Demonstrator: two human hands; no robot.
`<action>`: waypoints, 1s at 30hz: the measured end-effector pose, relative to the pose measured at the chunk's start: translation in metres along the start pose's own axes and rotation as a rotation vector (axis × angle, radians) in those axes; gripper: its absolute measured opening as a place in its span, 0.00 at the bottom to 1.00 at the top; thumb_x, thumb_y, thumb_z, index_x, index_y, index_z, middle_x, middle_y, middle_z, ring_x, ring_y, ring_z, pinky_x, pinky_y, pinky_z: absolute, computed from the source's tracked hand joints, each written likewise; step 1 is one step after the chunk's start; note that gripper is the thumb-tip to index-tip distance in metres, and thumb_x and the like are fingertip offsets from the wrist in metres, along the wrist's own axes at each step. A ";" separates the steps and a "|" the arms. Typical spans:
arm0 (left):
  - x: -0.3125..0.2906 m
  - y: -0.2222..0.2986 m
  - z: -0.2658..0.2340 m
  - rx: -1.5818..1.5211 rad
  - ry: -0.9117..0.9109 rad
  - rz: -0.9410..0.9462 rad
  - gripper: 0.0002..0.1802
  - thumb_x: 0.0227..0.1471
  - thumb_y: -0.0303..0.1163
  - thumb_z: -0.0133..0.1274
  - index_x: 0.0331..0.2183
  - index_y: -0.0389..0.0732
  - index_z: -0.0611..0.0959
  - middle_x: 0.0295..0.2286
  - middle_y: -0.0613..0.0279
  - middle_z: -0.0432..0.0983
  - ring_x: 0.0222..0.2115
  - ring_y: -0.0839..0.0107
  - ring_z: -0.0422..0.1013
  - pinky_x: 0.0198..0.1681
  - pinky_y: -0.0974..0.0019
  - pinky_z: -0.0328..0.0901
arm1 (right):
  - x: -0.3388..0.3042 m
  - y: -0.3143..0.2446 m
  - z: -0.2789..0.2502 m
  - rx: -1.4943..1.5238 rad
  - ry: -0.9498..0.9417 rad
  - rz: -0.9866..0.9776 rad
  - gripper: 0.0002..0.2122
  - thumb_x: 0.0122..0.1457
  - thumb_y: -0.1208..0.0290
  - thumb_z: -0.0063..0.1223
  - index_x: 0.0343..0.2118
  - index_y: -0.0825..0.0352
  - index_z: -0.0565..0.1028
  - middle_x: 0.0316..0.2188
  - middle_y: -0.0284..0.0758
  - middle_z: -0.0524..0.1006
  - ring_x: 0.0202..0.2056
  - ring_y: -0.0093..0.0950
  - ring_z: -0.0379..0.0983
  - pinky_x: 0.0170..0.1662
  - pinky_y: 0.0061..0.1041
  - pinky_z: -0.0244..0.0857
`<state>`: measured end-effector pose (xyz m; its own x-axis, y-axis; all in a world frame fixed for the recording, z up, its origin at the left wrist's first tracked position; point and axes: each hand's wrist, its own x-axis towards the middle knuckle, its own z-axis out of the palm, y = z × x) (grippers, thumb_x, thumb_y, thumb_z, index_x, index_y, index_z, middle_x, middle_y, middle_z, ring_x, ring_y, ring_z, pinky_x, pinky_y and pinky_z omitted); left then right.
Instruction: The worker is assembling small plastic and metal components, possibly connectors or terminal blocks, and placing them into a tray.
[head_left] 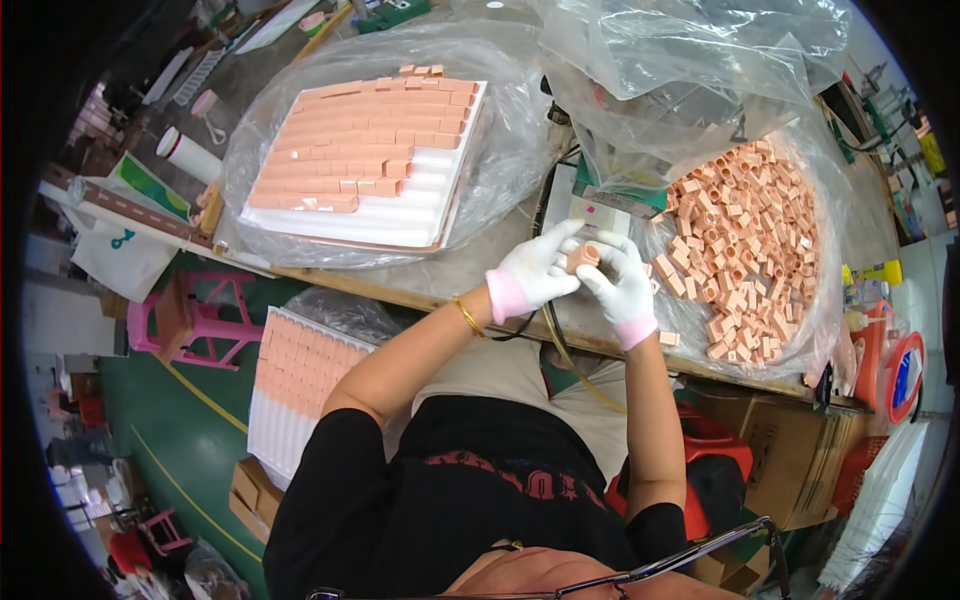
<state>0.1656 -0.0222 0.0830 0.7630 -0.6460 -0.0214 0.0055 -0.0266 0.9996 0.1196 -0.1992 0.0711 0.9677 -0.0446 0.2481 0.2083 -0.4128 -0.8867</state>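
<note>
In front of me, at the table's near edge, both hands meet around one small peach-coloured hollow block [582,258]. My right hand [622,280], in a white glove with a pink cuff, pinches the block between thumb and fingers. My left hand [535,270], gloved the same way, has its fingers closed in on the block's left side. To the right, a large loose pile of the same blocks [745,250] lies on clear plastic, many showing a round hole. At the left, rows of blocks [350,130] cover most of a white ridged tray [420,215].
Behind my hands stands a small green and grey device [600,205], partly under a clear plastic bag [680,80]. Below the table's left side is another partly filled white tray [285,430]. A pink stool [205,320] stands at the left, a red stool [715,450] by my right leg.
</note>
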 end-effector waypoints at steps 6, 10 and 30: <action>-0.018 0.008 -0.097 0.973 0.388 0.555 0.22 0.44 0.18 0.52 0.45 0.37 0.75 0.38 0.56 0.73 0.34 0.70 0.73 0.38 0.68 0.68 | 0.051 0.012 -0.011 -0.448 0.348 -0.166 0.10 0.43 0.71 0.64 0.28 0.68 0.79 0.29 0.40 0.75 0.33 0.37 0.72 0.38 0.31 0.65; -0.037 0.043 -0.187 1.414 0.369 0.198 0.14 0.41 0.23 0.55 0.35 0.41 0.80 0.35 0.57 0.75 0.38 0.57 0.70 0.45 0.59 0.64 | 0.068 0.022 -0.005 -0.082 0.314 -0.059 0.14 0.40 0.74 0.66 0.32 0.67 0.78 0.31 0.39 0.77 0.33 0.36 0.73 0.40 0.29 0.67; -0.036 0.048 -0.141 1.092 0.448 0.528 0.15 0.45 0.25 0.58 0.38 0.39 0.76 0.32 0.59 0.75 0.34 0.63 0.71 0.39 0.65 0.66 | -0.028 0.038 -0.091 -0.954 -0.065 0.110 0.10 0.46 0.69 0.59 0.33 0.58 0.78 0.33 0.35 0.74 0.39 0.37 0.70 0.42 0.34 0.67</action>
<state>0.2299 0.1073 0.1340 0.6615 -0.4641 0.5891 -0.7266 -0.5910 0.3503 0.0871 -0.2963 0.0663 0.9869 -0.0882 0.1352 -0.0591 -0.9767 -0.2061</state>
